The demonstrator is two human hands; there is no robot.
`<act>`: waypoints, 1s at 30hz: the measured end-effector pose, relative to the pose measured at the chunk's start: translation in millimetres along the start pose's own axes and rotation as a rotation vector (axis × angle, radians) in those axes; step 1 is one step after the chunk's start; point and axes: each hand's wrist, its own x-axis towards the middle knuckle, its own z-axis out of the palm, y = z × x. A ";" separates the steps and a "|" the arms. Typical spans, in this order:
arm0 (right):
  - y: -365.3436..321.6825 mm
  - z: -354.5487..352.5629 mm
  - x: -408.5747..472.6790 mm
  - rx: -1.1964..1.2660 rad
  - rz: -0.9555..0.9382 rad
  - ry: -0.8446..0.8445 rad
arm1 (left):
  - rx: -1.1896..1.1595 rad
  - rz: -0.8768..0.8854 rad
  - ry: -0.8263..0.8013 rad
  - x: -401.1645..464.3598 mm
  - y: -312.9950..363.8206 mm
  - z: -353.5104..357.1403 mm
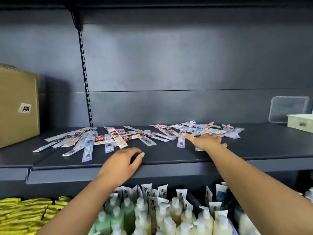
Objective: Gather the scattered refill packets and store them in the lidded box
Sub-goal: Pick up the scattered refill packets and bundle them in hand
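Several long narrow refill packets [116, 138] lie scattered across the dark shelf [169, 156], in a left heap and a right heap [199, 128]. My right hand [205, 141] lies flat on the right heap, fingers spread, index finger touching a purple packet [181, 139]. One packet sticks out from under its palm. My left hand [125, 160] rests near the shelf's front edge with fingers curled, holding nothing, just below the left heap. A white box [300, 122] stands at the far right, with a clear lid [288, 108] leaning against the back wall behind it.
A cardboard carton [18, 106] stands at the shelf's left end. Below the shelf are rows of pump bottles [169, 216], tubes and yellow packs [22, 212]. A slotted upright [85, 78] runs up the dark back panel.
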 end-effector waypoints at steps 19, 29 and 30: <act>-6.9 -11.3 22.2 0.244 -0.066 -0.108 | -0.187 0.197 -0.003 35.6 -19.8 17.0; -61.0 46.6 -78.0 0.682 -0.688 -0.328 | -1.305 -0.384 -0.070 62.7 5.7 8.1; -66.6 55.8 -83.6 0.621 -0.734 -0.334 | -1.377 -0.398 -0.068 62.7 4.7 8.4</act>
